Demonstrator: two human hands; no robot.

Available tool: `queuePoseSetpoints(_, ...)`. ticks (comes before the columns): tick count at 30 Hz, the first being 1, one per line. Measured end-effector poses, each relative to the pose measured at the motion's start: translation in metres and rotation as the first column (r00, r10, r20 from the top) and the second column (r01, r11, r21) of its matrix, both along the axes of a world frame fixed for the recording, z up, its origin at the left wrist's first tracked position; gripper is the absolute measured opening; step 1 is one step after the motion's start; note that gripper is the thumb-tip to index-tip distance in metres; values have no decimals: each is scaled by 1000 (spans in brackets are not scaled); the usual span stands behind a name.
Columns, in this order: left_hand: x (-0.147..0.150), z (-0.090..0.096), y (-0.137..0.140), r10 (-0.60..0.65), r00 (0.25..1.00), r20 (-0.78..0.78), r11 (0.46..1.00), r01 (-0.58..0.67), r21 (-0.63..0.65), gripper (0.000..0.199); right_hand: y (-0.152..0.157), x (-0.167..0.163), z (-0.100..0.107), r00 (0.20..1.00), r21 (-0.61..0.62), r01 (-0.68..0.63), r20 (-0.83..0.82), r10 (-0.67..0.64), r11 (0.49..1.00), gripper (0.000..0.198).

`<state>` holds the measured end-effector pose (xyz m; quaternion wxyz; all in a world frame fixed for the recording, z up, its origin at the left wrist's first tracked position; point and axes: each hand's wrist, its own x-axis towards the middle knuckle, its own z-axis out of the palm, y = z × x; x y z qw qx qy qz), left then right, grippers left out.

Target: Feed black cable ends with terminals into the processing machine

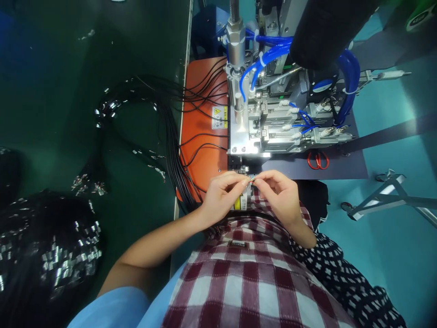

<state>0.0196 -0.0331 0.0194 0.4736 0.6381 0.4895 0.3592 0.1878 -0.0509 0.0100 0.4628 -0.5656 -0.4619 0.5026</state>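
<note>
My left hand point(223, 195) is closed in a pinch at the machine's front edge. Thin coloured wires point(252, 179), with red and green showing, run between its fingertips and those of my right hand point(282, 193). That hand pinches the wires from the other side, thumb and forefinger pressed together. The far ends of the wires are hidden by the fingers. Just above my hands stands a metal machine point(241, 136) with pneumatic cylinders. A bundle of black cables point(175, 159) hangs beside my left forearm and reaches down towards my lap.
Several black cables lie across an orange plate point(203, 123). Red-handled scissors point(318, 160) rest on the dark board at right. On the dark green table, a large heap of cables point(51, 246) with shiny metal ends fills the lower left. A metal stand point(392, 196) is on the floor at right.
</note>
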Motion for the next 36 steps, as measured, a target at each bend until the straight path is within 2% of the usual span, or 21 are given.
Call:
queuePoseSetpoints(4, 1, -1, -2, 1, 999, 44, 999, 0, -40, 20, 2, -3, 1, 995, -66, -44, -88, 38, 997, 20)
queuePoseSetpoints(10, 3, 1, 0, 107, 958, 267, 957, -26, -289, 16, -7, -9, -4, 998, 61, -14, 69, 10, 998, 16)
queuePoseSetpoints(13, 0, 2, 2, 103, 955, 278, 955, -17, -296, 15, -9, -11, -4, 995, 77, -45, 88, 38, 996, 15)
queuePoseSetpoints(16, -2, 0, 4, 104, 950, 293, 947, -4, -322, 17, -9, -14, -4, 998, 51, -53, 27, 52, 997, 14)
queuePoseSetpoints(21, -2, -1, 7, 190, 902, 386, 859, 37, -511, 20, -8, -22, -4, 990, -49, -74, -121, 68, 996, 17)
queuePoseSetpoints(25, -1, 0, 9, 262, 868, 421, 797, 52, -602, 20, -6, -28, -2, 977, -151, -101, -203, 69, 983, 18)
queuePoseSetpoints(28, -2, -1, 10, 247, 864, 439, 777, 94, -622, 20, -5, -28, -2, 975, -147, -98, -212, 66, 984, 18)
queuePoseSetpoints(31, -2, -1, 10, 219, 868, 445, 787, 112, -607, 22, -5, -24, -5, 984, -125, -84, -167, 62, 989, 18)
queuePoseSetpoints(34, -2, -1, 10, 214, 883, 419, 800, 88, -594, 24, -5, -16, -9, 995, -81, -78, -69, 72, 994, 16)
queuePoseSetpoints(36, -1, 0, 9, 207, 889, 409, 808, 80, -583, 24, -3, -8, -9, 998, 0, -42, 37, 42, 999, 12)
